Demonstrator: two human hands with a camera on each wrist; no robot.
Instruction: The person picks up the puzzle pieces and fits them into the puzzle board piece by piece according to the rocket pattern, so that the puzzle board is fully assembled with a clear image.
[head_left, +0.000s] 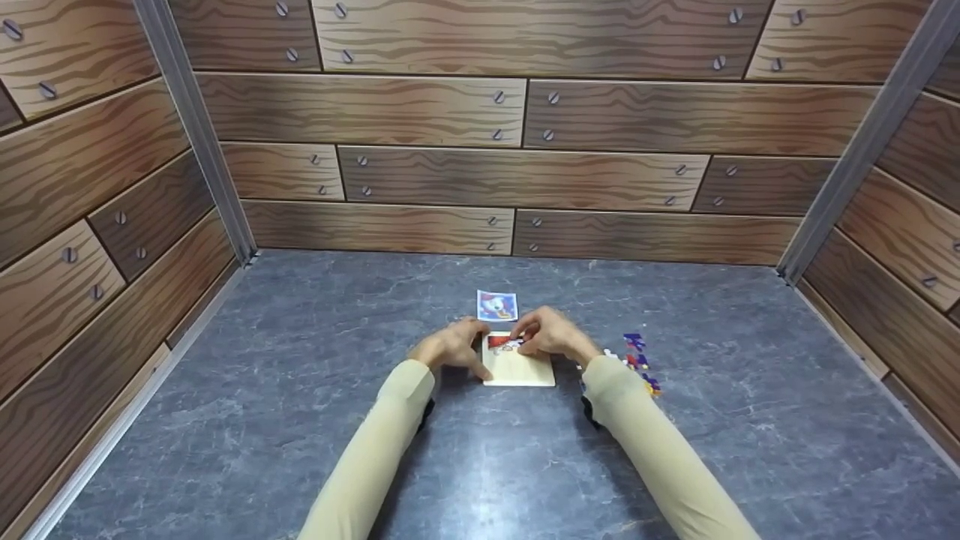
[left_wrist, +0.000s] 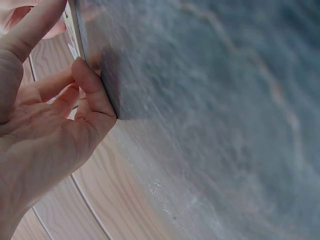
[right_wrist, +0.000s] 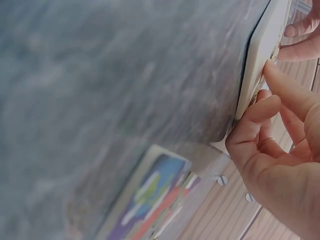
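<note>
A pale wooden puzzle board (head_left: 517, 371) lies flat on the table, with red and white puzzle pieces (head_left: 498, 342) in its upper left part. My left hand (head_left: 454, 346) holds the board's left side, thumb by the near corner and fingers by the far one. In the left wrist view its little finger rests on the table at the board. Over the board's upper right part, my right hand (head_left: 551, 332) pinches a small puzzle piece between thumb and curled fingers, mostly hidden by them. The thumb tip (right_wrist: 270, 67) touches the board's top in the right wrist view.
Just beyond the board lies a printed picture card (head_left: 496, 306) with a white figure on blue. Loose purple, red, white and yellow puzzle pieces (head_left: 634, 343) lie right of the right forearm, which partly covers them. Wood-patterned walls (head_left: 420, 176) enclose the grey marbled table (head_left: 337, 322).
</note>
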